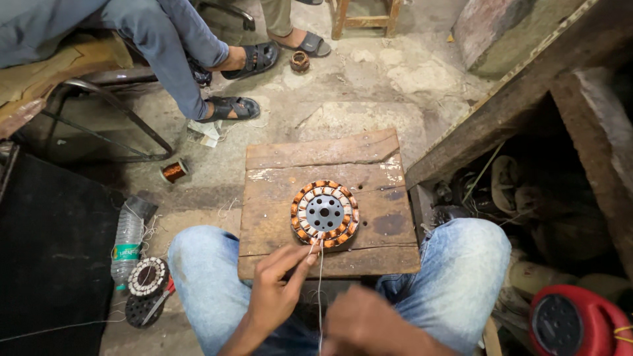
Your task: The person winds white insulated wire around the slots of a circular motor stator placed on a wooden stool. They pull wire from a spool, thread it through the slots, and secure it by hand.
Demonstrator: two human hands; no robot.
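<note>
Cracked concrete floor (369, 86); wooden stool (362, 16); dim wooden bench (527, 86) right.

We see 1 labelled thing: a clear plastic bottle (127, 244) lying on the floor at the left, just beside our left knee. A green and white label band (124, 252) wraps around its lower body. Nearby lies crumpled white paper (206, 132), by a sandalled foot. We see no signs or screens.
</note>
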